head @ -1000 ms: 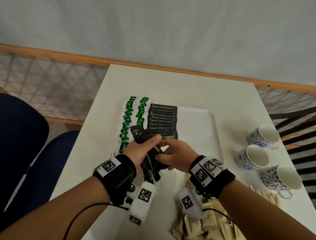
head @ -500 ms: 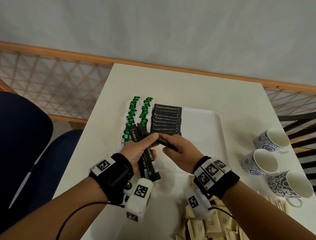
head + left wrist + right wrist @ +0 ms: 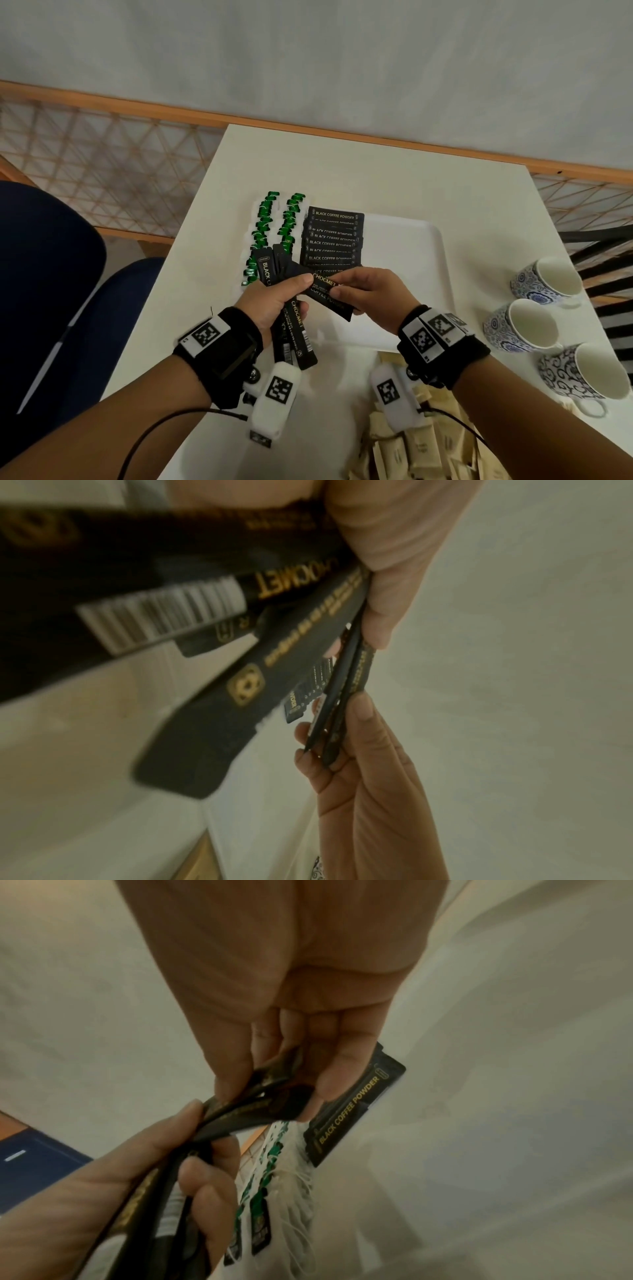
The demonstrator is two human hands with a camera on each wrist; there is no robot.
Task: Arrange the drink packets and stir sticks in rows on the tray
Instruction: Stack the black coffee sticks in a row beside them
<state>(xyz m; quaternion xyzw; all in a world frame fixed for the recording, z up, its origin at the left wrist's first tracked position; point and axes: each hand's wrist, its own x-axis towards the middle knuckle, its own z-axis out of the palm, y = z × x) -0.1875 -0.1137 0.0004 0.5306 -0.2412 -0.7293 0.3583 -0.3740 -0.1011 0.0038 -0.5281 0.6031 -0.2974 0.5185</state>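
I see my left hand gripping a fanned bunch of black coffee packets, thumb pressed across their fronts, just in front of the white tray. My right hand pinches one packet out of that bunch between thumb and fingers; this single packet lies crosswise over the others, its far end still touching them at my left thumb. In the left wrist view the bunch spreads apart like a fan, a barcode showing on one back. On the tray, toward its left part, a row of black coffee powder packets lies overlapped one upon another, running from the tray's far edge to its near side, and my hands hover above that row's near end. Left of the row, two rows of green-and-white packets lie overlapped at the tray's left edge. Right of the tray stand three blue-patterned cups on the tabletop. In front of the tray, under my right wrist, sits a loose heap of beige packets; I cannot tell whether stir sticks lie among them
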